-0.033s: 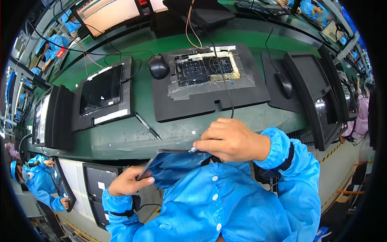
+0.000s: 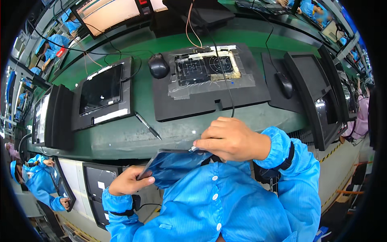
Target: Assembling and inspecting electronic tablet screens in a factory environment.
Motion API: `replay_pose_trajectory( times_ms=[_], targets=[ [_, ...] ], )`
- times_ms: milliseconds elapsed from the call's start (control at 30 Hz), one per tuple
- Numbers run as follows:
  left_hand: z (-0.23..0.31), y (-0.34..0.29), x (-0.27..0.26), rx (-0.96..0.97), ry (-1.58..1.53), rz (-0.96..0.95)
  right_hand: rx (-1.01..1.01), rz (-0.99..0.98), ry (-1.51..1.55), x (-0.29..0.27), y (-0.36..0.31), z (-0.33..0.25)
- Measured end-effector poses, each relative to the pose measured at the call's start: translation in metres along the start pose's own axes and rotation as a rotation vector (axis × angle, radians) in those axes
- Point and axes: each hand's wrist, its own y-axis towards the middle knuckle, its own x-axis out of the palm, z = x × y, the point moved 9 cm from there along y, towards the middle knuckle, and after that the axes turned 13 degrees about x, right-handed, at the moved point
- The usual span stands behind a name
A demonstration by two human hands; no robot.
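A dark, glossy tablet (image 2: 175, 166) is held tilted in front of my chest, just off the near edge of the bench. My left hand (image 2: 130, 181) is closed on its left end, with the thumb over the screen side. At the tablet's upper edge, toward its right end, my right hand (image 2: 229, 139) pinches the small silver plug (image 2: 194, 149) of a black cable (image 2: 225, 80). The plug touches or nearly touches that edge; whether it is seated cannot be made out. From my right hand the cable runs up across the bench.
On the green bench (image 2: 141, 97) lie a pen (image 2: 148, 126), a black mouse (image 2: 158, 66) and a black foam fixture (image 2: 185, 105) with printed target charts. Another tablet (image 2: 101, 88) rests in a foam holder at left. Black trays (image 2: 312, 97) stand at right. A co-worker (image 2: 40, 181) sits at lower left.
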Motion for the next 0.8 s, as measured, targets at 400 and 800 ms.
replay_pose_trajectory(
  times_ms=[400,800],
  targets=[
    [-0.001,0.004,0.007,0.032,0.028,-0.012,-0.063,-0.167,-0.167,0.009,0.006,-0.006],
    [-0.026,0.011,0.016,-0.076,-0.002,-0.03,-0.087,-0.332,-0.164,0.019,0.001,-0.001]
  ],
)
